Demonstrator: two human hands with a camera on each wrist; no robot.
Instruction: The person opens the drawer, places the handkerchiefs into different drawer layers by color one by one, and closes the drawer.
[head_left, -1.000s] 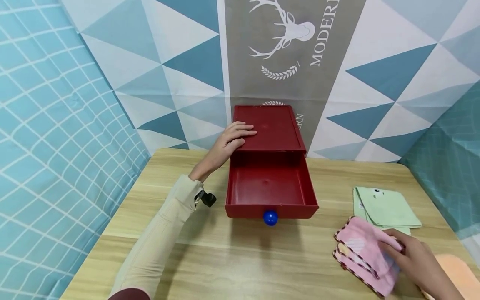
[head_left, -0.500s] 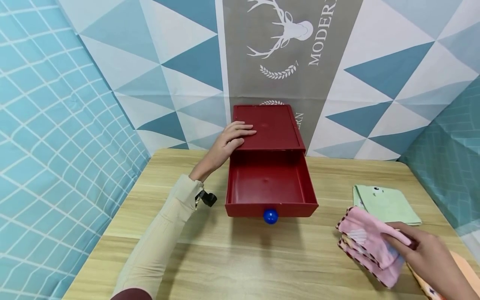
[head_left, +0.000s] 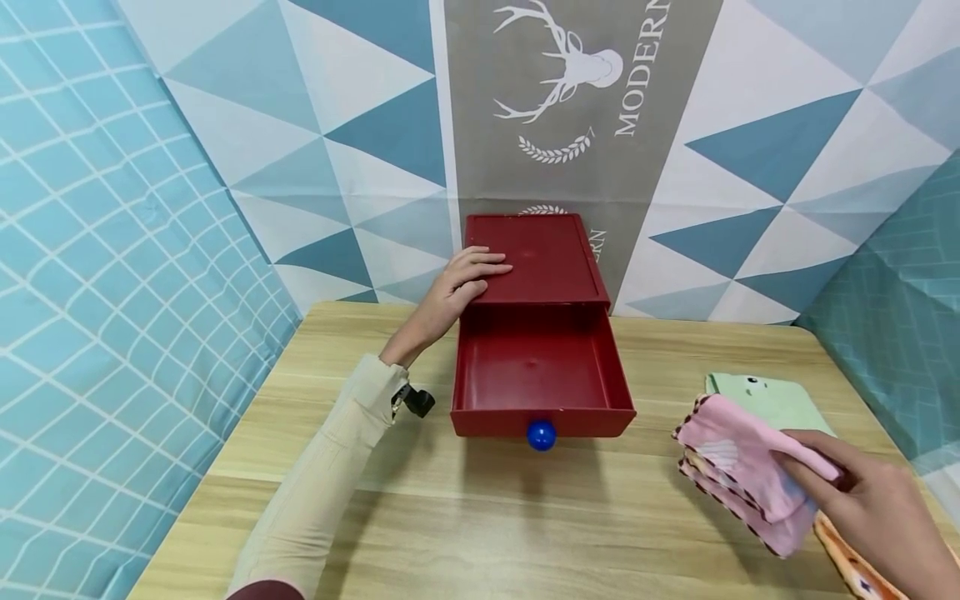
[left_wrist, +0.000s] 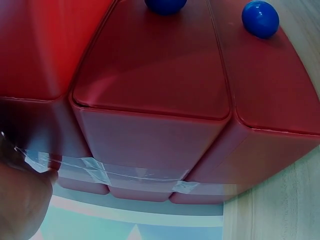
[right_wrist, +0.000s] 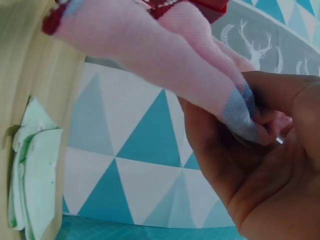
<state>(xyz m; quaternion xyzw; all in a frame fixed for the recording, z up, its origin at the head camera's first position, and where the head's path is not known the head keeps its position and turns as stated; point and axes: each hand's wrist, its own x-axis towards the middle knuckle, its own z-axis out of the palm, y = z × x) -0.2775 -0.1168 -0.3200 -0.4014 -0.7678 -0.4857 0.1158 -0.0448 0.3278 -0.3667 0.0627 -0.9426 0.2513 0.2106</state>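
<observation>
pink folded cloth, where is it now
In the head view, the pink folded cloth is at lower right, pinched by the right hand, partly hiding the pale green folded cloth.

Orange cloth (head_left: 849, 557) partly behind right hand (head_left: 873, 504), partly past the head view's bottom edge.

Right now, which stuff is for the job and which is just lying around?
Likely in the job:
pink cloth, in the right grip
open red drawer
red box, under the left grip

Seemingly just lying about:
green cloth
orange cloth, partly hidden
</observation>
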